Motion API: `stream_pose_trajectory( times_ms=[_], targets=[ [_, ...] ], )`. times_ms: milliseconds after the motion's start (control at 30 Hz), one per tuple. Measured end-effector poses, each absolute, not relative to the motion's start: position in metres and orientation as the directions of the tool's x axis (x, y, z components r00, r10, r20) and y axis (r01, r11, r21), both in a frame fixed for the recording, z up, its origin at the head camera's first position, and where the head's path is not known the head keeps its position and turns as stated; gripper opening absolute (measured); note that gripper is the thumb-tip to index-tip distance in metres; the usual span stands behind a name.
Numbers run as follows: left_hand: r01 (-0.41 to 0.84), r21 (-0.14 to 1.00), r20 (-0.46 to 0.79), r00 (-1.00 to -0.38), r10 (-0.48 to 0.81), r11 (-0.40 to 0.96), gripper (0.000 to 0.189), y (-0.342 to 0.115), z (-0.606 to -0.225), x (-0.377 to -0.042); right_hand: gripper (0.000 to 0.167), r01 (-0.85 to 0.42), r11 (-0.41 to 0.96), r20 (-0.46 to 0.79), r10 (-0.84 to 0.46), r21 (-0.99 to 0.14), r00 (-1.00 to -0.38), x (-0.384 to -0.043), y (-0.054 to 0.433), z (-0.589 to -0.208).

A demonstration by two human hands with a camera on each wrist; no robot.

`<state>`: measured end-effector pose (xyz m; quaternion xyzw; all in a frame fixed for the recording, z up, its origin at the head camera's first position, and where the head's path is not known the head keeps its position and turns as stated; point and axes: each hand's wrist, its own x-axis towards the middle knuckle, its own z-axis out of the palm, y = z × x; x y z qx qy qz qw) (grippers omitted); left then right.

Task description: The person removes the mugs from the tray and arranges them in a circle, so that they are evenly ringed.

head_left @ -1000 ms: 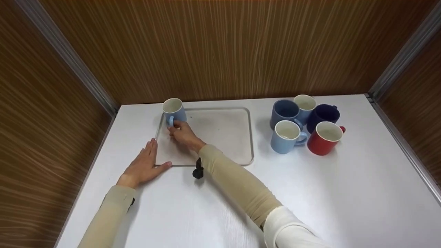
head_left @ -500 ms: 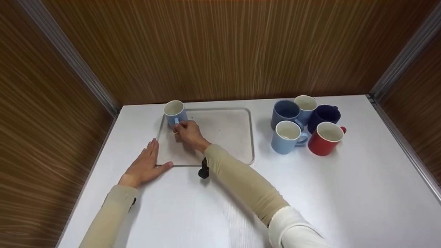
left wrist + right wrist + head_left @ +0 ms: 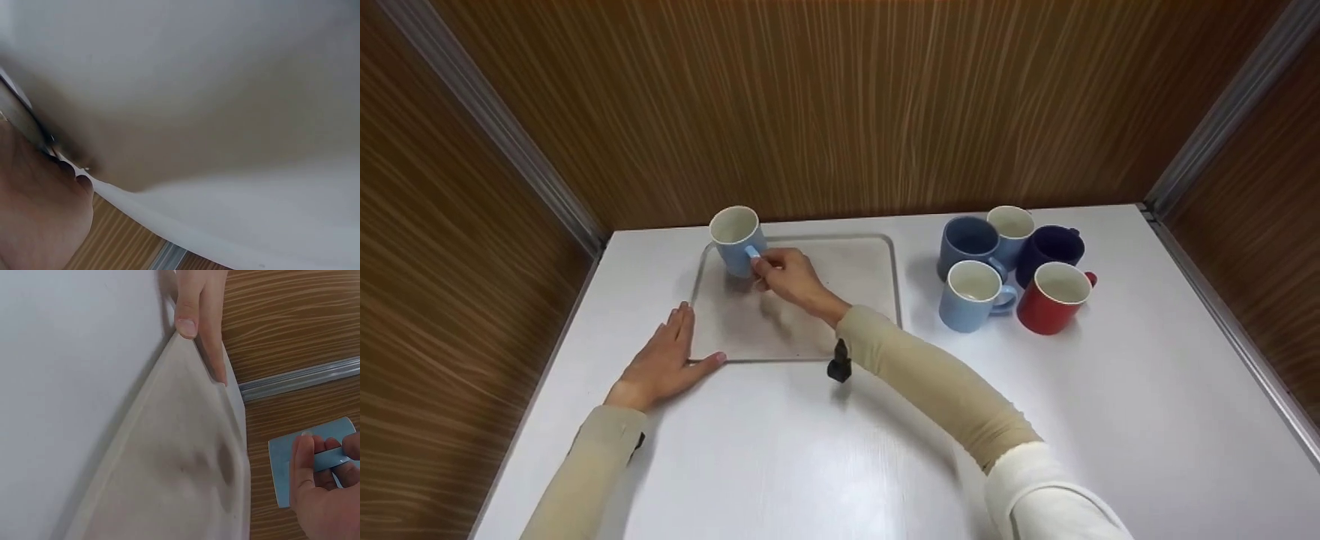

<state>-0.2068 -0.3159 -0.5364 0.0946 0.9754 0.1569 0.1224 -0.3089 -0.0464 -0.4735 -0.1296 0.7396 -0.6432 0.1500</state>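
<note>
A light blue mug (image 3: 737, 241) with a pale inside is over the back left corner of the beige tray (image 3: 840, 300), its shadow falling on the tray below it. My right hand (image 3: 791, 279) pinches the mug's handle, which points to the front right. In the right wrist view, fingers curl round the handle of the mug (image 3: 279, 467). My left hand (image 3: 664, 364) lies at the tray's front left corner, fingers straight along the left edge and thumb along the front edge. The left wrist view shows the left hand (image 3: 42, 208) close up against the tray's side.
To the right of the tray stands a group of mugs: a slate blue mug (image 3: 969, 244), a dark navy mug (image 3: 1046, 255), a red mug (image 3: 1048, 304) and light blue ones, including the front light blue mug (image 3: 964, 306). Wood-patterned panels (image 3: 840, 112) enclose the white table (image 3: 780, 465).
The mug's handle has swung round to the right, and the mug now appears raised over the tray. My right hand has shifted right with the handle. The left hand keeps its place on the tray.
</note>
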Motion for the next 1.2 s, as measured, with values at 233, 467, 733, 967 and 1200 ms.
stream_pose_trajectory(
  times_ms=[233, 467, 733, 967, 1200],
  targets=[
    [0.171, 0.323, -0.157, -0.960, 0.231, 0.931, 0.120, -0.318, -0.533, -0.205, 0.031, -0.063, 0.135, 0.004, -0.403, -0.989, -0.915, -0.305, -0.012, -0.459],
    [0.183, 0.305, -0.156, -0.958, 0.239, 0.934, 0.115, -0.313, -0.542, -0.205, 0.033, -0.095, 0.144, 0.030, -0.398, -0.985, -0.917, -0.293, 0.027, -0.452],
    [0.174, 0.295, -0.166, -0.959, 0.230, 0.940, 0.116, -0.313, -0.537, -0.209, 0.034, -0.154, 0.173, 0.069, -0.419, -0.973, -0.905, -0.280, 0.073, -0.430],
    [0.178, 0.283, -0.173, -0.957, 0.233, 0.942, 0.121, -0.315, -0.536, -0.209, 0.034, -0.144, 0.193, 0.047, -0.433, -0.971, -0.900, -0.265, 0.119, -0.410],
    [0.171, 0.289, -0.186, -0.955, 0.231, 0.942, 0.124, -0.310, -0.538, -0.211, 0.038, -0.163, 0.274, 0.047, -0.385, -0.948, -0.922, -0.251, 0.169, -0.400]
  ],
)
